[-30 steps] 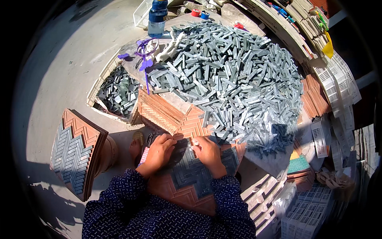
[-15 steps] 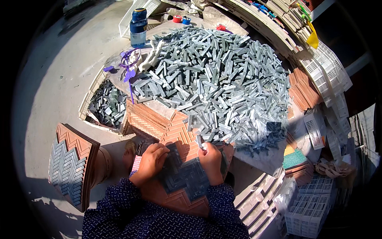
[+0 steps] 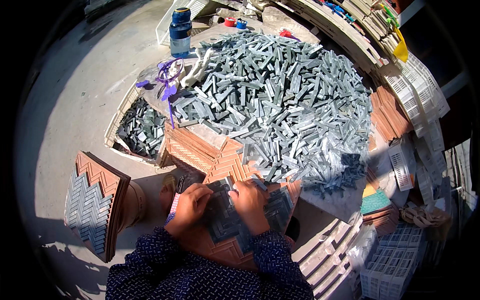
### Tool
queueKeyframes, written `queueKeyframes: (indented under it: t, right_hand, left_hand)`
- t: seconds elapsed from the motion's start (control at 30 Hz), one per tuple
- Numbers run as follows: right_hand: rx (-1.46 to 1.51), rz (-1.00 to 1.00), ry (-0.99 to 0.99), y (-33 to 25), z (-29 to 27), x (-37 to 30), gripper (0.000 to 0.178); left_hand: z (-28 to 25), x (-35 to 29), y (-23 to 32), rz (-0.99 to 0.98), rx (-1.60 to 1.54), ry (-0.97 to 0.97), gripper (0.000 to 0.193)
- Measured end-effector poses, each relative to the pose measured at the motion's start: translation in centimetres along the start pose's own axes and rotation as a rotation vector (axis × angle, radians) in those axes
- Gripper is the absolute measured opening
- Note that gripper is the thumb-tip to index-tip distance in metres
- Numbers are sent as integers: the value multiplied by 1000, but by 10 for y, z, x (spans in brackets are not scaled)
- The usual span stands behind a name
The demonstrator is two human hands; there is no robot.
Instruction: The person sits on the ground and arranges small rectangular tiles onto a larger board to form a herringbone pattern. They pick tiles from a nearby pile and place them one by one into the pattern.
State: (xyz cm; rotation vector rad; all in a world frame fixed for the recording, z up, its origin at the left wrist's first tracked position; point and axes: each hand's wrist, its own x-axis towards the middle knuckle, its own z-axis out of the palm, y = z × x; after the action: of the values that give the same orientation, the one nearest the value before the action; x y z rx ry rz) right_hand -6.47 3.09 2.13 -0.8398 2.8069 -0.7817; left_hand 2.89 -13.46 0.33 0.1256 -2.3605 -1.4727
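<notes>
An orange herringbone-grooved tray (image 3: 231, 162) lies before me, its nearer grooves partly filled with dark grey strip tiles (image 3: 222, 220). At the tray's left side, my left hand (image 3: 192, 204) is closed, its fingers curled together by the laid tiles. Whatever it may hold is hidden. My right hand (image 3: 250, 202) is closed over the tray's middle, with a grey strip tile (image 3: 259, 183) jutting out past its knuckles. Another strip (image 3: 229, 182) stands beside its thumb. Just beyond spreads a large heap of loose grey strips (image 3: 280, 95).
A stack of trays (image 3: 95, 205) topped with tiles stands at left. Behind it sits a cream crate (image 3: 116, 117) of dark pieces. A blue bottle (image 3: 180, 35) and purple hoop (image 3: 170, 70) are at the far left; white crates (image 3: 390, 265) stand at right.
My right hand has moved left over the tray, bringing the strip it held lower toward the laid tiles. The left hand stays at the tray's left side. The whole view has shifted slightly.
</notes>
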Motion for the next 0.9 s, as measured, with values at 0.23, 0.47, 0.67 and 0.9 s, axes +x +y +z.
queueKeyframes:
  t: [0.23,0.47,0.67,0.9]
  right_hand:
    - [136,60,-42,19,10,3,15]
    - [-17,-11,33,17,10,5,13]
    - [280,21,189,8,-21,-7,14]
    - [568,369,144,35,-46,-99,17]
  left_hand:
    - [-4,-3,-4,-22,-10,27,11]
    - [-4,6,3,-56,0,-5,8]
    - [21,40,-6,207,248,-42,18]
    - [47,52,-9,253,469,-171,33]
